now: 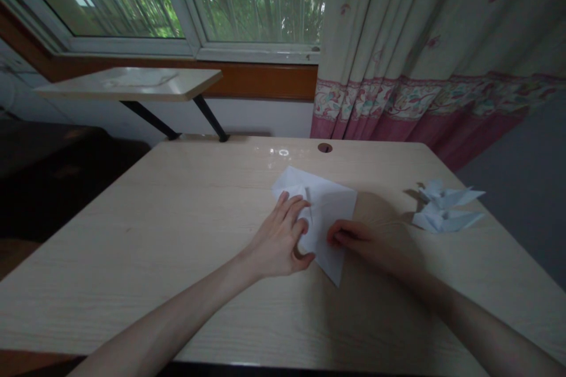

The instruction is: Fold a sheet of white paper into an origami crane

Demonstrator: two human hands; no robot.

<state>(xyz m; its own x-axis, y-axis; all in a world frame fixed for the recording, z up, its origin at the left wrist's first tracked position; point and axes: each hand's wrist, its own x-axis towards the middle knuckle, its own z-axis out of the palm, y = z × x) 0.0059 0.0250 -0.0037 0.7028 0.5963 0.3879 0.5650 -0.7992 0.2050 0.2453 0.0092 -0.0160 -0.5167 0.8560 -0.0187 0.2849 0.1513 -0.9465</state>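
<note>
A folded sheet of white paper (329,206) lies flat near the middle of the pale wooden table (177,235). My left hand (280,238) rests on the sheet's left part, fingers stretched forward and pressing it down, thumb tucked toward the fold. My right hand (358,238) is at the sheet's right edge, fingers curled and pinched against the paper's edge.
Two finished white paper cranes (444,209) sit at the table's right side. A round cable hole (325,147) is near the far edge. A small raised shelf (132,83) stands at the back left under the window. A flowered curtain (433,41) hangs at the right.
</note>
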